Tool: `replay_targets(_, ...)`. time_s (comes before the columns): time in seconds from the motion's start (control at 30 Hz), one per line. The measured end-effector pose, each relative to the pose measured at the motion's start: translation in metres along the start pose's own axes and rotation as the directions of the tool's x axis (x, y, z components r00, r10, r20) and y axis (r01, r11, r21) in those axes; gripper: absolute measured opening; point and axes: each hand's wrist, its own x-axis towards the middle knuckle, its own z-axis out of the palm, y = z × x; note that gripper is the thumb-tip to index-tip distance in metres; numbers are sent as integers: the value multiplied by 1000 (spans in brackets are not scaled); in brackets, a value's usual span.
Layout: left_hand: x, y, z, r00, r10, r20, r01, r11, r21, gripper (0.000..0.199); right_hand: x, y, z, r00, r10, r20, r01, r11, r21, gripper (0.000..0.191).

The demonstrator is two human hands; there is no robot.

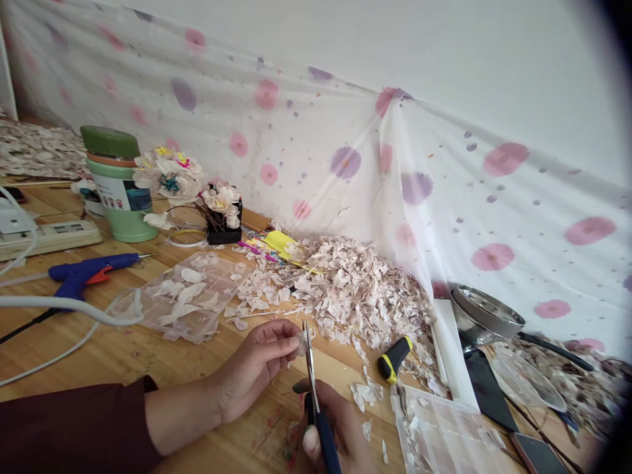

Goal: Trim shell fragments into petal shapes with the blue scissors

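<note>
1. The left hand [269, 352] pinches a small whitish petal [301, 345] between thumb and forefinger – its other fingers curl inward.
2. The right hand [340, 421] has its fingers closed around the dark-handled scissors [313, 378], blades pointing up and tips slightly parted.
3. The petal sits right at the blades, near their tips; whether they touch it cannot be told.
4. Beyond the hands, a heap of dried petals [355, 289] lies on the wooden table [217, 454].
5. A blue hot-glue gun [93, 271] lies to the left – a black-and-yellow handle [395, 360] to the right.
</note>
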Motion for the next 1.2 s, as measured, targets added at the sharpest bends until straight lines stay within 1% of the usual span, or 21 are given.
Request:
replay_targets(0.1,1,0,0,1000,-10,-22,10,1000,-5,18,-2,11,1,999,0,-34,0,1000,25,59)
replay_targets(0.2,1,-1,-1,1000,-14,-26,14,1000,-9,19,-2,13,1,1000,13,-16,-12,999,48,59)
replay_targets(0.3,2,0,-1,1000,-1,-16,1,1000,4,18,1,7,1,1000,17,15,-17,999,33,60)
replay_targets(0.43,2,2,-1,999,27,-33,-26,999,21,18,9,-6,2,997,19,79,-14,998,-59,59)
replay_targets(0.53,2,4,0,997,44,-59,-42,999,25,20,13,-13,2,994,44,103,-39,998,-53,58)
replay_targets(0.63,3,5,0,996,64,-61,-62,998,27,19,15,-15,3,991,64,114,-60,997,-40,57)
replay_targets(0.73,5,6,-2,995,77,-57,-77,997,10,16,15,-15,4,993,60,104,-55,997,-51,57)
replay_targets(0.87,9,8,-4,993,99,-64,-100,995,-10,15,9,-13,1,992,119,46,-119,993,5,62)
replay_targets(0.93,10,9,-4,991,114,-76,-115,993,-11,16,4,-14,-2,992,125,25,-125,992,-4,61)
replay_targets(1.0,10,9,-4,989,128,-78,-129,992,-5,18,2,-16,-6,993,100,67,-98,995,-36,58)
replay_targets(1.07,9,9,-4,989,134,-69,-135,991,-7,20,1,-19,-8,984,83,159,-79,996,-33,57)
replay_targets(1.13,9,10,-3,990,129,-57,-130,991,-11,21,2,-20,-8,968,78,239,-85,996,22,57)
replay_targets(1.2,8,10,-2,991,120,-52,-121,993,-15,22,4,-19,-7,956,78,284,-107,990,90,59)
